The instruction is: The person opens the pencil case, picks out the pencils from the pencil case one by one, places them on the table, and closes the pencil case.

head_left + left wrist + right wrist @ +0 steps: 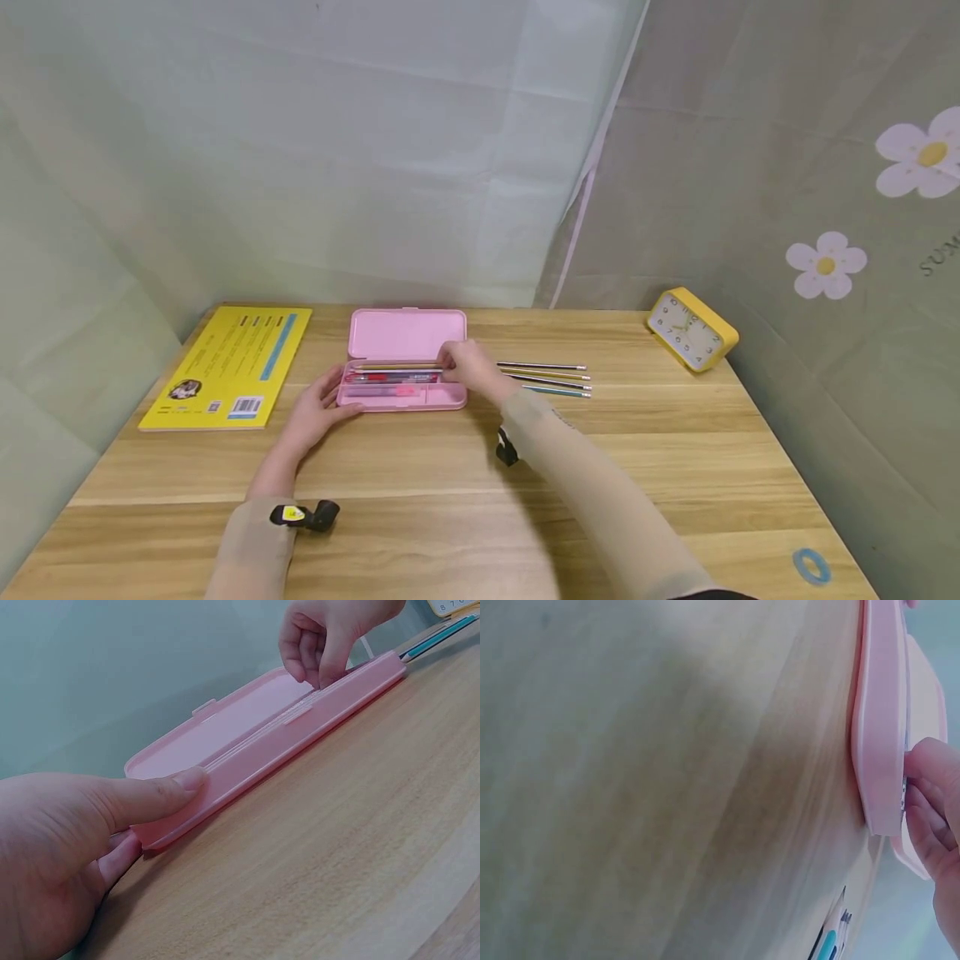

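A pink pencil case [405, 407] lies with its lid [408, 333] raised at the back. Pencils [393, 367], red pens [375, 378] and a pink-tipped item [405, 391] lie inside. My left hand [313, 414] grips the left end of the case; its thumb [169, 796] presses on the front wall in the left wrist view. Over the case's right end, my right hand [468, 367] reaches down inside, thumb and fingertips pinching the end of a pencil there. The fingers partly hide what they hold. Several more pencils [551, 379] lie just right of the case.
A yellow book [225, 367] lies at the left of the wooden table [420, 517]. At the back right stands a yellow alarm clock [692, 329]. A blue ring [812, 566] lies near the right front edge. Curtains [337, 167] hang close behind.
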Available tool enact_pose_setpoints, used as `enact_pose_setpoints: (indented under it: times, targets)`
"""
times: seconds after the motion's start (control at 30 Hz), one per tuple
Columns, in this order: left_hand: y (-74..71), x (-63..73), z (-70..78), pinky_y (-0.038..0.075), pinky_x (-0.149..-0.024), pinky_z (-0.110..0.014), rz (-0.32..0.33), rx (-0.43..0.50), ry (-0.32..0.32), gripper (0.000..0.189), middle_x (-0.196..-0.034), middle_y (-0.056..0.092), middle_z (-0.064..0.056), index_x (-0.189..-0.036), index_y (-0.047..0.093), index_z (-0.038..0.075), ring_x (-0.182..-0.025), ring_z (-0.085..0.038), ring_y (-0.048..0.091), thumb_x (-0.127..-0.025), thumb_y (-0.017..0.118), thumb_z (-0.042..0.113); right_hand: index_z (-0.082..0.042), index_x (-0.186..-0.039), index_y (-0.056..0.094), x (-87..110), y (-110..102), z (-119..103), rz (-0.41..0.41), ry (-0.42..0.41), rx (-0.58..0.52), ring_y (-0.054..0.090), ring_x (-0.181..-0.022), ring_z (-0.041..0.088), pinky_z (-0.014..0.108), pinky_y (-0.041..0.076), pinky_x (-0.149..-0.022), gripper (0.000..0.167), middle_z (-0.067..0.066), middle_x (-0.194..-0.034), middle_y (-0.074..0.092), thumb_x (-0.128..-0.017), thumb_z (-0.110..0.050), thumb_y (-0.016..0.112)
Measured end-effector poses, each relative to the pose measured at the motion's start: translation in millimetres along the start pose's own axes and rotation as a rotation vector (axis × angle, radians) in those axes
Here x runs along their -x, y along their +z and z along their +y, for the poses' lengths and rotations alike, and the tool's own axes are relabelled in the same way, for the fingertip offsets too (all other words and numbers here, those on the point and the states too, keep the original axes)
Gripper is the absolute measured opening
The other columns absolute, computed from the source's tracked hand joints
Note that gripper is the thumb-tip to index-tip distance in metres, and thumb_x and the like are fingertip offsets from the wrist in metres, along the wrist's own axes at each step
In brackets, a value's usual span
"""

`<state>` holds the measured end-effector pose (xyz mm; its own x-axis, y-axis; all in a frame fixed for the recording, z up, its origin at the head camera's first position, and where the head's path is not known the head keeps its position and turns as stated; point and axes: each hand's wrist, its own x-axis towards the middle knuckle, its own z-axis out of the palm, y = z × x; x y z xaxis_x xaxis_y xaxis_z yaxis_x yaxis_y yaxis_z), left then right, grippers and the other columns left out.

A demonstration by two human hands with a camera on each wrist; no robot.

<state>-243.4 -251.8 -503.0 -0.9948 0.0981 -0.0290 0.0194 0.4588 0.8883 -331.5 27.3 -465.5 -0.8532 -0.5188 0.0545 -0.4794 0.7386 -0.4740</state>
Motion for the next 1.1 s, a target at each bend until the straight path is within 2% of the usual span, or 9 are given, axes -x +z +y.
enact_pose_setpoints:
  times: [0.33, 1.1]
  targets:
    - [-1.0, 0.5, 0.3, 0.032, -0.115, -0.052, 0.0, -0.001, -0.016, 0.097, -0.159, 0.022, -0.026, -0.155, 0.013, 0.0, -0.144, -0.044, 0.029, -0.087, 0.074, 0.033, -0.005, -0.093, 0.068, 0.4, -5.0, -2.4, 0.011, -0.021, -0.033, 0.066, -0.082, 0.015, 0.021, 0.056, -0.077, 0.018, 0.006, -0.089, 0.073, -0.079, -0.004, 0.079]
    - [-0.7, -2.1, -2.6, 0.031, -0.116, -0.054, -0.004, 0.007, -0.017, 0.098, -0.159, 0.022, -0.026, -0.156, 0.013, 0.0, -0.144, -0.045, 0.028, -0.087, 0.074, 0.035, -0.004, -0.094, 0.07, 1.9, -4.6, 2.0, 0.004, -0.039, -0.079, 0.07, -0.086, 0.018, 0.022, 0.058, -0.08, 0.017, 0.008, -0.093, 0.075, -0.079, -0.003, 0.078]
